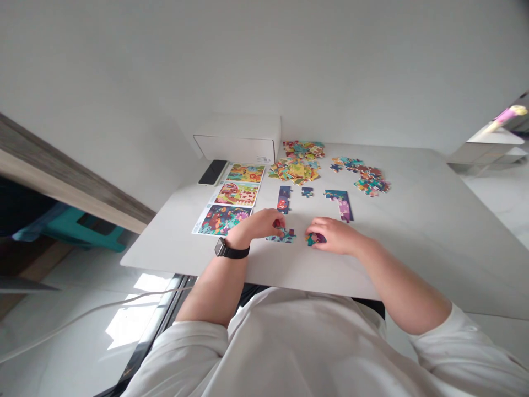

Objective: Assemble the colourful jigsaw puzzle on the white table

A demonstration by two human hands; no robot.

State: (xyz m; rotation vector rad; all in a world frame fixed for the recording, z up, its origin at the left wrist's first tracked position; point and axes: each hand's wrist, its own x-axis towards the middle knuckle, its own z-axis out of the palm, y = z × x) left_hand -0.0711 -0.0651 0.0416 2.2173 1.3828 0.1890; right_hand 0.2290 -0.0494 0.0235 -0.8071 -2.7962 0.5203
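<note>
My left hand (261, 223), with a black watch (226, 250) at its wrist, has its fingers curled around a small, partly hidden puzzle piece with some red on it. Just below those fingertips lies a joined strip of blue-green puzzle pieces (286, 236). To the right, my right hand (336, 235) is closed on a dark, colourful puzzle piece (316, 239) at the table surface. Above the hands are a joined blue column with a red figure (284, 198), a loose dark blue piece (307, 192) and a joined blue-and-purple corner (344, 207).
Piles of yellow pieces (298, 171) and darker pieces (371, 181) lie farther back on the white table (417, 237). A picture sheet (236, 194) with three scenes, a phone (212, 172) and a white box (237, 146) are at the left. A wall rises behind.
</note>
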